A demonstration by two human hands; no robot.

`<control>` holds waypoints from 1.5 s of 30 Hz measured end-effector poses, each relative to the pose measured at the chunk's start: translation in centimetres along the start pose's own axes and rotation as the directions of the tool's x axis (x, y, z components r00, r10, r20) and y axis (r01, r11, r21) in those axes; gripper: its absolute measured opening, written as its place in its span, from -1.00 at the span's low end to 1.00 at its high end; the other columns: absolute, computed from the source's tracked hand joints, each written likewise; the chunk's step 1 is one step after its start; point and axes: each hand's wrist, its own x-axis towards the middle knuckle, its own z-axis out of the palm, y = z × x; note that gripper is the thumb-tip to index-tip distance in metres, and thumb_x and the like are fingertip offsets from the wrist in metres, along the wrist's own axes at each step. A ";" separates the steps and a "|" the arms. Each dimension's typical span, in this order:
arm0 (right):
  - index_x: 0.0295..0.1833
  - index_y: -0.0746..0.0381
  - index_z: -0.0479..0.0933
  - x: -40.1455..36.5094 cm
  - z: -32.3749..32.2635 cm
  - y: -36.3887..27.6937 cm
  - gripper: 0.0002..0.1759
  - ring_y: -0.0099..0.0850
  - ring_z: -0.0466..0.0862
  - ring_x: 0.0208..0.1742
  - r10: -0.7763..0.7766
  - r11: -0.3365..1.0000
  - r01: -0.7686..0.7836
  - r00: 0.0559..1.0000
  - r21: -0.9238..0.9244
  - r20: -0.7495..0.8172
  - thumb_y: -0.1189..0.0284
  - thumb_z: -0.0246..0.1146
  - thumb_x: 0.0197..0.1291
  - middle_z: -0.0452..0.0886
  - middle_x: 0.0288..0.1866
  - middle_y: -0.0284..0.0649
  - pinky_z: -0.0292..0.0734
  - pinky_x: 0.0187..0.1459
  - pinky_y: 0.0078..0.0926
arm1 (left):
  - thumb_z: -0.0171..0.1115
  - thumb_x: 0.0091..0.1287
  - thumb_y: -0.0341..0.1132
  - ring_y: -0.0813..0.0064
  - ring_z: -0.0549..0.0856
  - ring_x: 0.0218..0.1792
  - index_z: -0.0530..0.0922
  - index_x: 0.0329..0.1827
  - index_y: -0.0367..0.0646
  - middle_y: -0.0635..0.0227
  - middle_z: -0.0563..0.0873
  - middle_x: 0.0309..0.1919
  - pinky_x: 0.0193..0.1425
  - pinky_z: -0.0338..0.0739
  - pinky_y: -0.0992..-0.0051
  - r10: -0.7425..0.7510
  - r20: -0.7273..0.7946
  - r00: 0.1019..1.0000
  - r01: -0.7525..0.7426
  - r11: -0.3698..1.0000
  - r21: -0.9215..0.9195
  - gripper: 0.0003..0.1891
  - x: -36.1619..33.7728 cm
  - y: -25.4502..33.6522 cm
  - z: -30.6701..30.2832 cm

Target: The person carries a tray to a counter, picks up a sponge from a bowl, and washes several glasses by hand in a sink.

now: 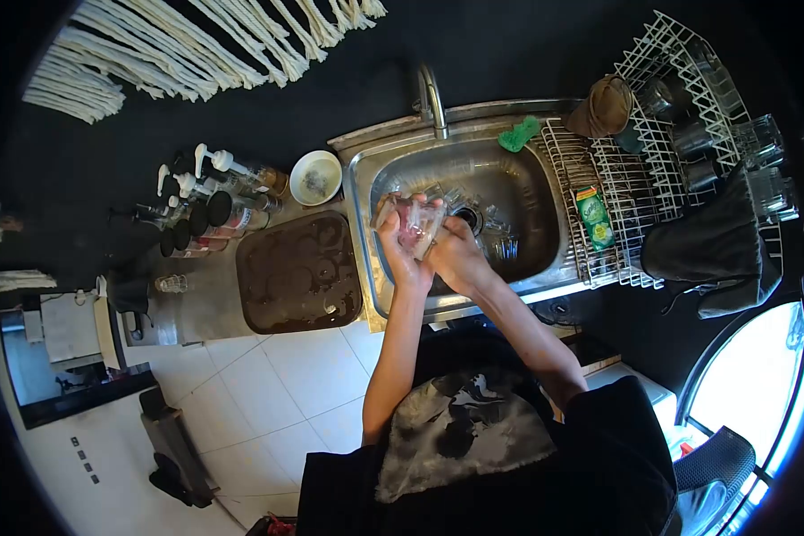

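Over the steel sink (545, 192), my left hand (404, 250) is wrapped round a clear glass (418, 225). My right hand (458, 257) touches the same glass from the right side, its fingers curled against it. Several other clear glasses (505, 247) lie in the basin below, partly hidden by my hands. Behind the basin stands the faucet (434, 105); no water stream can be made out. A green sponge (519, 134) rests on the sink's back right edge.
Left of the sink are a wet brown tray (299, 272), a white bowl (316, 178) and pump bottles (219, 163). To the right, a wire rack (630, 201) holds a green packet (594, 218), dark cloths (706, 241) and glasses (759, 141).
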 end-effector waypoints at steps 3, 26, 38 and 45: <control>0.04 0.42 0.47 -0.7 1.9 -2.6 -0.73 -0.40 0.62 -0.04 0.210 0.878 -0.162 0.976 0.450 -0.059 0.53 0.00 0.33 0.61 -0.05 -0.22 0.50 0.05 -0.50 | 0.25 0.21 -0.07 0.14 0.62 -0.02 0.35 0.12 -0.16 0.16 0.61 -0.10 0.16 0.50 0.16 0.069 0.268 0.961 -0.110 0.984 0.142 -0.49 0.4 1.0 0.4; -0.17 0.33 0.59 -2.0 1.3 -1.2 -0.78 -0.22 0.69 -0.14 -0.429 0.128 0.485 0.813 -0.865 0.392 0.62 0.19 0.01 0.65 -0.22 -0.04 0.53 -0.10 -0.35 | 0.16 0.28 -0.13 0.18 0.66 -0.12 0.38 0.07 -0.16 0.13 0.60 -0.15 -0.01 0.57 0.24 -0.092 -0.195 0.976 0.144 0.952 0.270 -0.60 -0.3 3.0 2.1; -0.11 0.33 0.56 -1.5 1.1 -0.9 -0.77 -0.40 0.63 -0.17 -0.341 0.401 0.347 0.915 -0.848 0.214 0.53 0.14 0.11 0.64 -0.15 -0.27 0.51 -0.08 -0.45 | 0.16 0.29 -0.08 0.16 0.65 -0.08 0.35 0.13 -0.15 0.22 0.61 -0.09 0.06 0.53 0.26 -0.160 0.056 0.986 0.132 0.933 0.333 -0.55 0.1 3.2 0.5; 0.11 0.34 0.40 -1.0 1.3 -2.7 -0.61 -0.39 0.52 0.07 0.095 0.895 -0.172 0.975 0.412 0.202 0.40 0.17 0.20 0.50 0.06 -0.21 0.40 0.10 -0.46 | 0.26 0.23 -0.11 0.15 0.62 0.01 0.31 0.17 -0.10 0.20 0.58 -0.03 0.14 0.50 0.27 -0.072 0.180 0.981 0.046 0.988 0.145 -0.48 0.6 1.4 -1.3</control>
